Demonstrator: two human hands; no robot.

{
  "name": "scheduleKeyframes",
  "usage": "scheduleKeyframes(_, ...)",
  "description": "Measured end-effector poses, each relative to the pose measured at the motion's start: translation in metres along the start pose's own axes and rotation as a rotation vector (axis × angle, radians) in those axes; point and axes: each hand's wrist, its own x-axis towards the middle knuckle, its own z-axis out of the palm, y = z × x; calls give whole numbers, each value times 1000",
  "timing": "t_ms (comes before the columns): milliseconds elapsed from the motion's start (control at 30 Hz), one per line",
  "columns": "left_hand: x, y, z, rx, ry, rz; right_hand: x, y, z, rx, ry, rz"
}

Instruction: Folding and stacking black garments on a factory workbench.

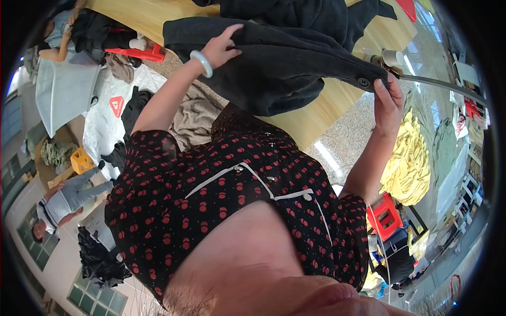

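A black cloth garment (274,66) lies stretched across the front of the wooden table, part of it hanging over the near edge. My left hand (220,51), with a pale bangle (202,63) at the wrist, rests on its left part, fingers spread. At the garment's right end, my right hand (389,102) pinches the cloth between thumb and fingers. A large dark button (363,82) shows just beside that thumb. Whether the garment is trousers or a jacket I cannot tell.
More dark clothing (295,16) lies farther back on the wooden table (321,108). A white-topped cylinder (392,57) stands by the right hand. Yellow cloth (406,163) is heaped at the right, near a red stool (386,217). Other people (60,208) are at the left.
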Motion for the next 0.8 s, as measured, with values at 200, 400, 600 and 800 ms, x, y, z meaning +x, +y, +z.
scheduleKeyframes(200, 22, 26, -6, 551, -41, 168, -13, -25, 3, 89, 148, -167)
scheduleKeyframes(400, -7, 108, -51, 118, -2, 515, -50, -53, -37, 196, 626, -205)
scheduleKeyframes(600, 30, -30, 21, 43, -307, 51, -22, 99, -50, -308, 546, 225)
scheduleKeyframes(800, 46, -45, 49, 551, -497, -69, -8, 152, -1, -1195, 584, 63)
